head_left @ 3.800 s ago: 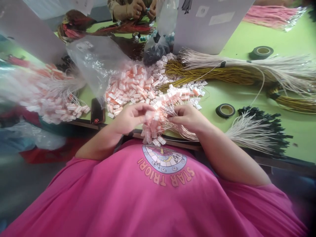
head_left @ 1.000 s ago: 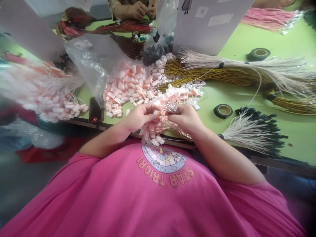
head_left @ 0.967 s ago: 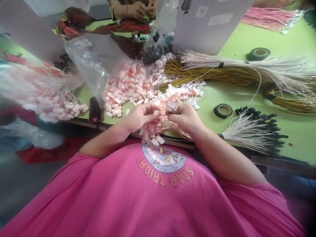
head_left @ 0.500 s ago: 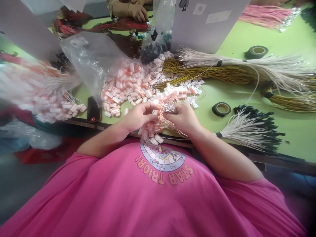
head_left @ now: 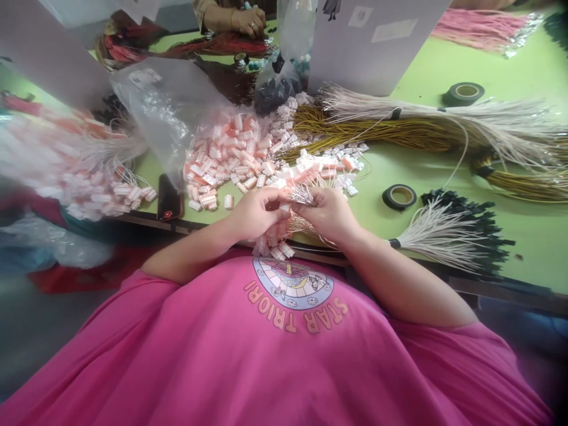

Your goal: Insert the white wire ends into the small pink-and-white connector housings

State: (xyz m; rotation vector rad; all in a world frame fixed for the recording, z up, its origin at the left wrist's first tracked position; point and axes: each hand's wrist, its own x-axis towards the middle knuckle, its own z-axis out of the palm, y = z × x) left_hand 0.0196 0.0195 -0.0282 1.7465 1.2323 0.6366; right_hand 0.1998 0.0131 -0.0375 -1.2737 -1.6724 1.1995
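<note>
My left hand (head_left: 260, 214) is closed, thumb against fingers, in a pinch on a small white-and-orange connector housing (head_left: 284, 207) that is mostly hidden. Right beside it, my right hand (head_left: 331, 214) grips a bundle of thin wires (head_left: 302, 195) whose silvery terminal ends fan out toward my left fingertips. Below the hands, a cluster of connector housings (head_left: 274, 244) hangs at the table edge. Behind them lies a large heap of white-and-orange connector housings (head_left: 239, 148). One loose housing (head_left: 228, 202) sits just left of my left hand.
White wires (head_left: 368, 106) and yellow wires (head_left: 399, 133) lie across the back right. A black tape roll (head_left: 399, 196) and black-ended white wires (head_left: 448, 234) are at right. Leftward are a phone (head_left: 169, 198), a plastic bag (head_left: 160, 112) and finished-looking harnesses (head_left: 102, 189). A co-worker's hand (head_left: 249, 22) is opposite.
Since half a second ago, my left fingers have turned, largely covering the connector housing seen between them before. Earlier, two co-worker's hands showed together; now one shows. My right hand keeps its wires.
</note>
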